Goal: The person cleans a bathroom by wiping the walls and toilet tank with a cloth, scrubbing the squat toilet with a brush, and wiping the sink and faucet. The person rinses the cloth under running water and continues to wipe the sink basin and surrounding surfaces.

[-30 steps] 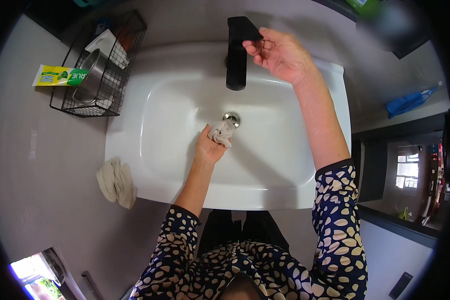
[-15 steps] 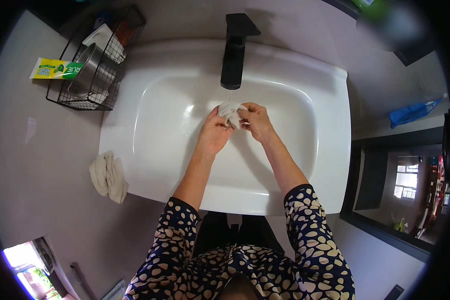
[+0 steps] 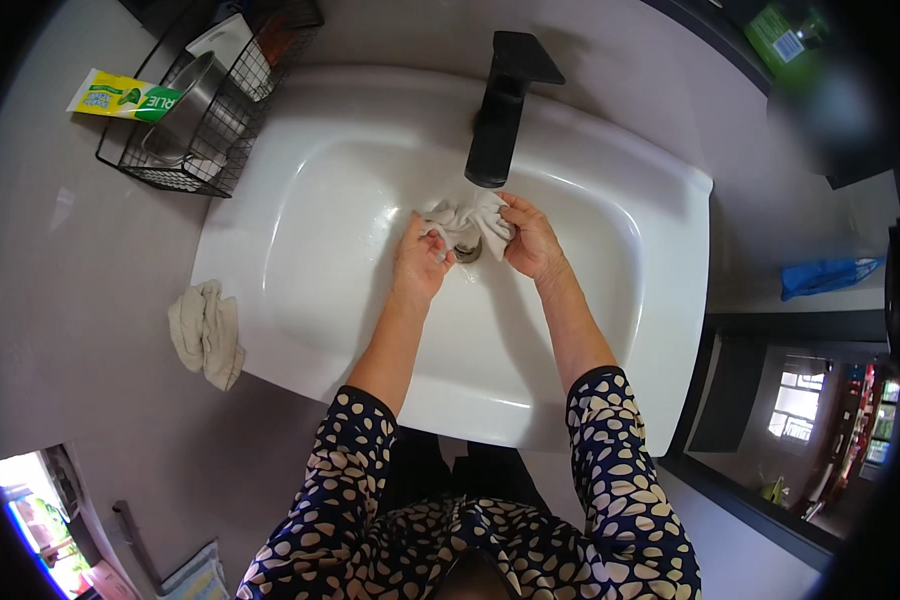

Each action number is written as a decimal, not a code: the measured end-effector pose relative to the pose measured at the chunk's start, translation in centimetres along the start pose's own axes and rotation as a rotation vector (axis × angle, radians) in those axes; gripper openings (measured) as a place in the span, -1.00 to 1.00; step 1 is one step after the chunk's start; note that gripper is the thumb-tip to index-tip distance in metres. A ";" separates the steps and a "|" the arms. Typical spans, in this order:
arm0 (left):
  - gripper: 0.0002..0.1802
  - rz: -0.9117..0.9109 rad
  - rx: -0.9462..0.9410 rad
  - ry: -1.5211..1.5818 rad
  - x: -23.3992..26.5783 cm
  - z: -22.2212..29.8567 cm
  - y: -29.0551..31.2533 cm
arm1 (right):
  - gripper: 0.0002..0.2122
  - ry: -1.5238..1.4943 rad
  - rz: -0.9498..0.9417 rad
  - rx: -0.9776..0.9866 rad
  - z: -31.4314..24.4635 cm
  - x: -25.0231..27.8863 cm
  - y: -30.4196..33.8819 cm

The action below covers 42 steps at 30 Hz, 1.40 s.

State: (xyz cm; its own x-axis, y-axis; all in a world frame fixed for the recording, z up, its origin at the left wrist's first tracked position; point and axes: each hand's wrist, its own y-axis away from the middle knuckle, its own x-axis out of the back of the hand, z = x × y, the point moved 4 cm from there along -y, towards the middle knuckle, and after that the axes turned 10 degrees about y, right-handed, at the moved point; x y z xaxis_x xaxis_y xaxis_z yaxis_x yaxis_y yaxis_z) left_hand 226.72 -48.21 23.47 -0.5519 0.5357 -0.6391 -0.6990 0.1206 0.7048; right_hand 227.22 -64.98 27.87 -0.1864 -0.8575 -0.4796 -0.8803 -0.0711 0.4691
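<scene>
A white cloth (image 3: 462, 222) is stretched between my two hands, just below the spout of the black faucet (image 3: 497, 130). Water from the spout seems to reach the cloth. My left hand (image 3: 420, 258) grips the cloth's left end with curled fingers. At the other end, my right hand (image 3: 532, 240) pinches it between thumb and fingers. Both hands are over the white sink (image 3: 370, 335), and the drain (image 3: 467, 253) shows partly under the cloth.
A black wire basket (image 3: 195, 165) with a metal cup (image 3: 192, 105) and a yellow-green tube (image 3: 120, 95) hangs left of the sink. A beige cloth (image 3: 207, 335) lies by the sink's left edge. At the right are a blue cloth-like item (image 3: 828, 277) and a dark-framed mirror (image 3: 760, 400).
My hands have moved apart, spreading the bunched cloth wider beneath the faucet. The whole view has turned slightly.
</scene>
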 end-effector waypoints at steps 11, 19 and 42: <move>-0.44 -0.060 0.210 -0.303 0.0 -1.2 -0.6 | -0.85 0.918 -0.071 0.638 3.4 -6.8 3.9; -0.77 -0.192 0.253 -0.215 -6.0 -4.4 3.1 | -0.78 1.387 0.601 0.739 -1.7 -2.5 -2.0; -0.59 0.363 0.050 -0.532 3.1 1.5 -0.4 | -0.69 1.773 0.808 0.302 4.0 -0.3 -0.4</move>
State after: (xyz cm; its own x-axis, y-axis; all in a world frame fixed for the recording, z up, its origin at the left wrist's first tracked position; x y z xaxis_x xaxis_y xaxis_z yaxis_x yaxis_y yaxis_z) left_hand 225.98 -45.39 21.69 -0.4399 0.8892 -0.1262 -0.4810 -0.1146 0.8692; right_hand 225.89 -62.62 24.87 -0.1110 -0.1112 0.9876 -0.8965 0.4401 -0.0512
